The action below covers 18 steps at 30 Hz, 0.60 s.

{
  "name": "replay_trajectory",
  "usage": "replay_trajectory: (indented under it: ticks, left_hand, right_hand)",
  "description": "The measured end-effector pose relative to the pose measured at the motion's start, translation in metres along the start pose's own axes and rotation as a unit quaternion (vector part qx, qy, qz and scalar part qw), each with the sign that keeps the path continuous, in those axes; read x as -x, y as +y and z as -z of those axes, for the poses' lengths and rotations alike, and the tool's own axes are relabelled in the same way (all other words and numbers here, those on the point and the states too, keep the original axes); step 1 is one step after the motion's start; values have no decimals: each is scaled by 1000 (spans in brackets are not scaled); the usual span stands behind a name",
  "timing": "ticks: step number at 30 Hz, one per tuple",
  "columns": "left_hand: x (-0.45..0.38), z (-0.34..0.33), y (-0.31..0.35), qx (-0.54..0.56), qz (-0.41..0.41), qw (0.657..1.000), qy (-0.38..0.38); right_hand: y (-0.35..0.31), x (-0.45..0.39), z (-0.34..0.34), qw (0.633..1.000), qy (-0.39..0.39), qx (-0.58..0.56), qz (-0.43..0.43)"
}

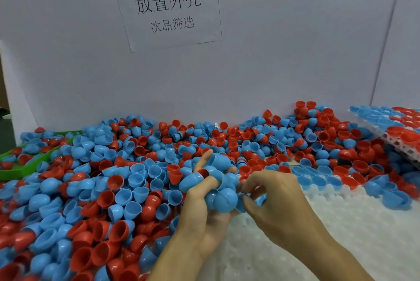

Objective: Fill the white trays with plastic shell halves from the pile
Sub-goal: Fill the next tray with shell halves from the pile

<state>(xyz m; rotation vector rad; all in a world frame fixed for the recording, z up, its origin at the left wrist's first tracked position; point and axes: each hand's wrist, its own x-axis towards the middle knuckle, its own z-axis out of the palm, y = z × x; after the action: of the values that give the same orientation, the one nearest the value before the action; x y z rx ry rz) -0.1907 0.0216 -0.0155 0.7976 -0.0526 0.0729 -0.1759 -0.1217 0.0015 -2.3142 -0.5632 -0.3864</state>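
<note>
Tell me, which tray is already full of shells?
The stacked tray at far right, packed with shells; the white tray under the hands is mostly bare.

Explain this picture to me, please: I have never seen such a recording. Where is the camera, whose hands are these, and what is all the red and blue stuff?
There is no machine here. One camera sits on a person's head and looks forward and down at their bare hands. The left hand holds a bunch of blue shell halves; the right hand pinches at that bunch. A big pile of red and blue plastic shell halves covers the surface. In front of the hands lies a white tray with a few halves along its far edge. At far right stand filled trays, at far left a green bin. A paper sign hangs on the wall.
</note>
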Motion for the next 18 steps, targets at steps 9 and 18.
replay_trajectory:
  ticks: [9, 18]
  left_hand:
    - [-5, 6, 12, 35, -21, 998, 48]
    - [-5, 6, 12, 52, -21, 998, 42]
  right_hand:
    - [14, -4, 21, 995, -10, -89, -53]
    - [50, -15, 52, 993, 46, -19, -110]
